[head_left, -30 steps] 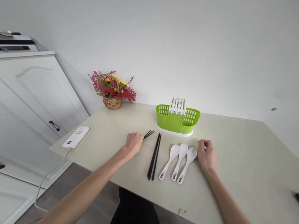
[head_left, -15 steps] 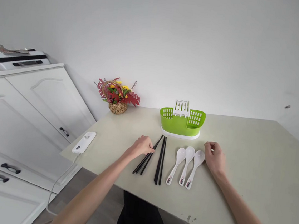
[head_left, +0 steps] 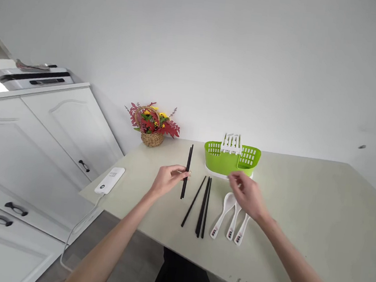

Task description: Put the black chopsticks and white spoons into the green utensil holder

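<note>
My left hand [head_left: 167, 180] grips a pair of black chopsticks [head_left: 188, 163] between thumb and fingers, raised off the table and nearly upright. Just to its right, one loose black chopstick [head_left: 193, 201] lies at a slant beside a small bunch of black chopsticks [head_left: 203, 208]. My right hand [head_left: 246, 193] hovers above three white spoons [head_left: 223, 215] and partly hides their bowls. Its fingers are bent, with a gap from the thumb, and nothing shows in them. Behind it stands a green cutlery basket [head_left: 221, 163] with a white slatted piece and a white base.
A wicker basket of red and yellow flowers [head_left: 152, 139] stands at the back left against the wall. On the table's left edge lies a white power bank [head_left: 110, 180] with a cable hanging down. White cabinets [head_left: 55, 144] flank the table's left side.
My left hand has lifted two chopsticks from the left group, leaving one there. My right hand has moved left from beside the spoons to over them, its fingers loosening.
</note>
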`<state>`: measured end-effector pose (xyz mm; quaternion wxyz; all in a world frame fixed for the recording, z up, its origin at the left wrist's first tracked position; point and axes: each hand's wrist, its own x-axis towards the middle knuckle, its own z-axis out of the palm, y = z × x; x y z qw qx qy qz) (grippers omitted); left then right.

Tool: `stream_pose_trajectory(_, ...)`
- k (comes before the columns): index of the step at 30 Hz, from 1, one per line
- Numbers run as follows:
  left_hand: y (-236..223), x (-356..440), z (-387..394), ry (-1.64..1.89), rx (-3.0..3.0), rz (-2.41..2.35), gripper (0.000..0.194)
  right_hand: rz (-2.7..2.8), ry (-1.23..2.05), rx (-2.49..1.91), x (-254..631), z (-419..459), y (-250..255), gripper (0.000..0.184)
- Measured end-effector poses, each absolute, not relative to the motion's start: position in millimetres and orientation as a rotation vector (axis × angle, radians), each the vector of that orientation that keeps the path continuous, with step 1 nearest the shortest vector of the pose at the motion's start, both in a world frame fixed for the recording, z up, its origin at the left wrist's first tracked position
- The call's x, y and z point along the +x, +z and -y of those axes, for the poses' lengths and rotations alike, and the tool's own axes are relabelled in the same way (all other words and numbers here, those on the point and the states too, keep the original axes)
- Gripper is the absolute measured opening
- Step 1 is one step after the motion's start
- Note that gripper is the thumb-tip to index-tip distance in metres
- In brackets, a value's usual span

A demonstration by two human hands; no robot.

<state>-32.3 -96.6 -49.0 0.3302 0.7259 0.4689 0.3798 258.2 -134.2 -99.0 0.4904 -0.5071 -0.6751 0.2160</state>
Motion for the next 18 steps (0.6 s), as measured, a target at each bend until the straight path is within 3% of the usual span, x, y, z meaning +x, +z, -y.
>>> stream_pose_trajectory(5,-64.0,-35.2,110.9,1.104,1.912,-1.155,0.032,1.924,0.526,-1.008,190.9,110.9,-34.8,0.037)
stream_pose_trajectory(8,-71.9,-39.3,115.6,1.179,1.9,-1.114,0.029,2.017,0.501,-0.933,164.3,98.8,-15.4,0.029)
stream_pose_trajectory(10,-75.7,-43.3,117.5,1.207,1.875,-1.105,0.028,2.056,0.471,-0.918,153.6,94.8,-9.6,0.025)
stream_pose_trajectory(18,-89.9,-52.5,122.9,1.082,1.79,-1.249,0.033,2.183,0.37,-0.961,140.8,94.7,-13.2,0.038)
